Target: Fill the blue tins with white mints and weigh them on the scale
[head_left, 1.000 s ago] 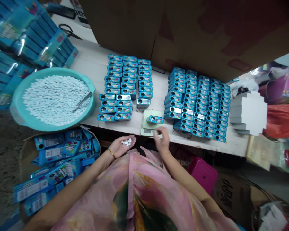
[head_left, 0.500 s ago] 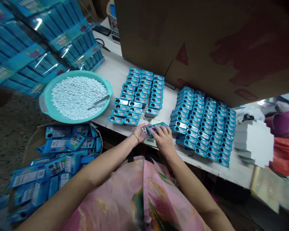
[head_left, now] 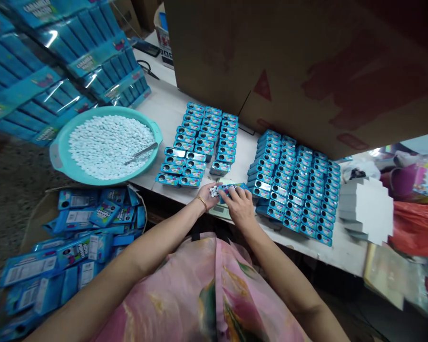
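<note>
Several small white candies (head_left: 214,191) lie in the cupped palm of my left hand (head_left: 207,196), which has a bracelet at the wrist. My right hand (head_left: 241,205) is wrapped over a blue box (head_left: 231,188), whose left end meets the candies at my left palm. Both hands are above a pale green scale (head_left: 219,212) at the table's front edge. To the left, a teal basin (head_left: 57,151) holds many white candies and a metal spoon (head_left: 141,153). Rows of upright blue boxes (head_left: 200,137) stand behind my hands, and more blue boxes (head_left: 296,185) stand to the right.
A large cardboard box (head_left: 214,57) rises behind the rows. Wrapped blue packs (head_left: 89,61) are stacked at the back left. An open carton (head_left: 39,213) of blue boxes sits at lower left. White folded card (head_left: 365,209) and red plastic (head_left: 413,228) lie at right.
The blue box in my right hand has tilted closer to level, and more white candies show in my left palm. The whole view has shifted slightly.
</note>
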Demonstrator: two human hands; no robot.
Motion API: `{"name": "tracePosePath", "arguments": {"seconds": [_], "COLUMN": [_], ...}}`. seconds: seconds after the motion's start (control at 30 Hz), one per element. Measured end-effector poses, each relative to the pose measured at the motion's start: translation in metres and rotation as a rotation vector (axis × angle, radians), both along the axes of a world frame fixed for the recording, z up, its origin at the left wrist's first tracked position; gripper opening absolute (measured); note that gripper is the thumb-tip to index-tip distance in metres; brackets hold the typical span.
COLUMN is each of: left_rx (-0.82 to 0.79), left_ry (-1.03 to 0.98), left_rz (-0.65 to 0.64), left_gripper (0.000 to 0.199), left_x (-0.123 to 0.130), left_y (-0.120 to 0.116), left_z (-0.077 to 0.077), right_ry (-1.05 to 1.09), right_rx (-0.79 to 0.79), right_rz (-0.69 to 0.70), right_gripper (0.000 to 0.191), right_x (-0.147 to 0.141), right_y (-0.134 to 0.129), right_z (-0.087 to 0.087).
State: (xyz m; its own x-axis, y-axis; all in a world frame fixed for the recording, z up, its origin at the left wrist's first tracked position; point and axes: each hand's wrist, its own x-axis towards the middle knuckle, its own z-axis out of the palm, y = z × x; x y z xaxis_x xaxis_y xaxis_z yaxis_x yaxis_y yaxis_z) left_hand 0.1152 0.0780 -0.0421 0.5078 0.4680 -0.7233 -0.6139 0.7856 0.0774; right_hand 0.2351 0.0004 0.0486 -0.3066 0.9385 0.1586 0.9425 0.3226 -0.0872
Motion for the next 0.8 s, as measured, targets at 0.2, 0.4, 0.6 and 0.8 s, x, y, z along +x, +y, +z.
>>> {"name": "tracePosePath", "arguments": {"seconds": [0.2,0.4,0.6,0.8], "left_rx": [0.001,0.001,-0.032,-0.058], "left_ry": [0.015,0.079,0.119,0.082], "left_rz": [0.025,0.033,-0.027,-0.128], "left_gripper": [0.017,0.016,0.015,0.019], "left_x": [-0.004,-0.03,-0.066,-0.079], "left_y": [0.001,-0.008,-0.037,-0.063], "left_z": [-0.003,0.0,0.009,0.021], "right_ry": [0.467,1.046,1.036,0.475], "right_rx": [-0.032,-0.118,-0.163,-0.058], "right_rz": [-0.265,-0.429,-0.457,-0.185], "right_gripper": [0.035,0.03,0.037,0.037], "right_x": [0.027,0.038,0.038,-0.001], "right_y": [-0.003,-0.003,-0.005,-0.037], "right_z": [-0.024,-0.083,-0.099,-0.05]}}
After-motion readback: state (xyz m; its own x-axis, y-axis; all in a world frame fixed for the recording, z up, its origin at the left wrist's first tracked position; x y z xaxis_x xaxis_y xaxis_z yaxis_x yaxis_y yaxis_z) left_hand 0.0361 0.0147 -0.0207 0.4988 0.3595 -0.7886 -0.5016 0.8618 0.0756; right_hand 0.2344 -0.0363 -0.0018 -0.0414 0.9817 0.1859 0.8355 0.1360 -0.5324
